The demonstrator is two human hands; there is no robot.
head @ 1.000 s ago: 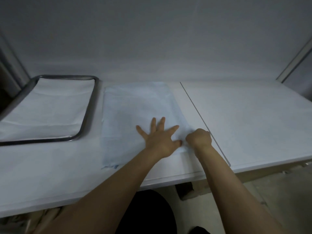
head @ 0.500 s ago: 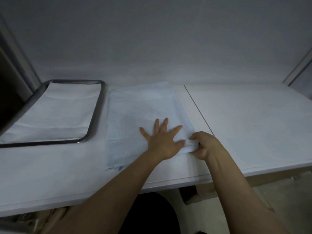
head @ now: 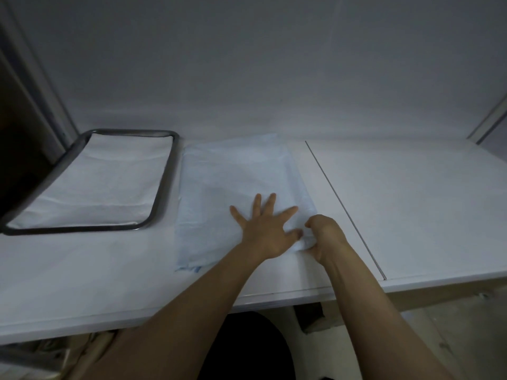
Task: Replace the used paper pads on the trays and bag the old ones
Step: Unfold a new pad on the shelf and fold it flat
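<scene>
A stack of pale blue paper pads (head: pixel 233 185) lies flat in the middle of the white table. My left hand (head: pixel 264 226) rests palm down on its near right part, fingers spread. My right hand (head: pixel 322 237) is at the stack's near right corner, fingers pinched on the corner of a pad, which is lifted slightly. A metal tray (head: pixel 162 185) stands to the left of the stack, lined with a white paper pad (head: pixel 96 185).
The white table (head: pixel 411 201) has a thin seam running diagonally right of the stack. A grey wall closes the back. A dark opening lies at the far left. The table's front edge runs just under my forearms.
My right hand turned from a closed fist beside the stack to a pinch on the pad's near right corner, lifting it a little. My left hand stayed pressed flat.
</scene>
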